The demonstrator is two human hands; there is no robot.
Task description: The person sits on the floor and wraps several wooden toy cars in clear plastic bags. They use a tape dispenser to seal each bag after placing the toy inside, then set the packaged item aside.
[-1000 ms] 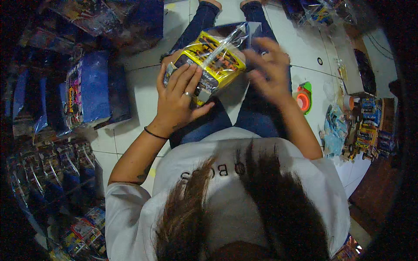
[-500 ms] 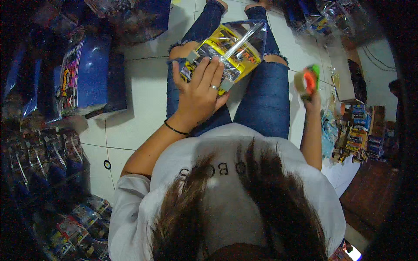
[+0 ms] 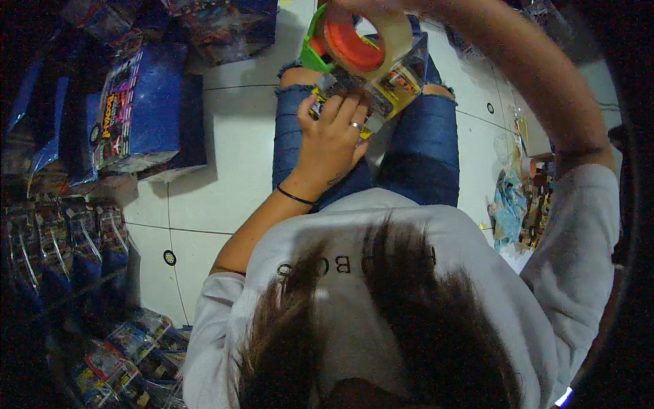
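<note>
A yellow and black boxed package in clear plastic wrap (image 3: 403, 85) rests on my thighs. My left hand (image 3: 332, 140) presses down on its near left side, fingers bent over the surface, with pieces of greyish tape beside them. Above the package's far end hangs a green tape dispenser (image 3: 314, 49) with an orange hub and a broad roll of pale tape (image 3: 400, 44). My right hand (image 3: 373, 4) holds this tape dispenser from the far side; the picture's top edge cuts off most of its fingers. The dispenser covers much of the package.
Blue boxes (image 3: 160, 102) with printed fronts stand on the left. Below them are rows of plastic-wrapped packages (image 3: 65, 245), with more at the lower left (image 3: 129, 347). Small black wheels (image 3: 169, 258) lie on the tiled floor. A crumpled light-blue bag (image 3: 509, 208) sits at the right.
My right hand has swung the tape dispenser from the right side up and left, over the package. My left hand stays on the package, which appears slightly farther right and lower.
</note>
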